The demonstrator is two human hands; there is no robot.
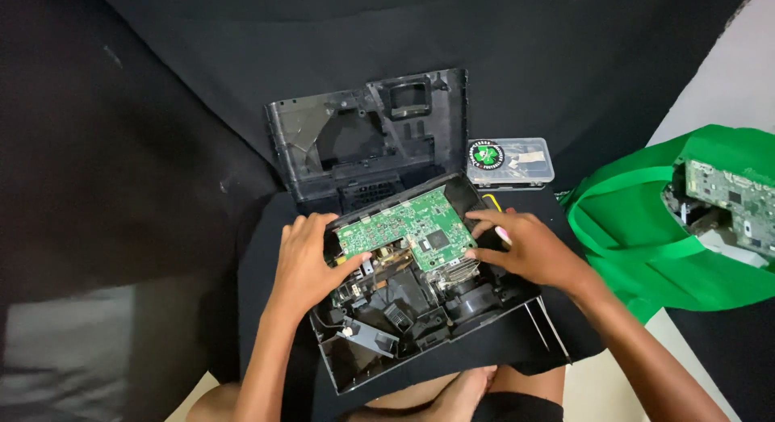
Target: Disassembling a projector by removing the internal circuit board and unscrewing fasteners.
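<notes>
The black cover (367, 135) is already removed and propped behind the opened device (420, 309). The green circuit board (408, 227), seated on top, is gripped at both ends by the left hand (305, 265) and right hand (529, 248); inner parts remain fitted.

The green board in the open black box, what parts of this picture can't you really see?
- Head view: the green circuit board has both side edges under the left hand and right hand, so each grip is unclear.
- Parts under the board: hidden by it.
- Second board in the green bag: cut off by the right edge.
- Contents of the small clear plastic case: too small.
</notes>
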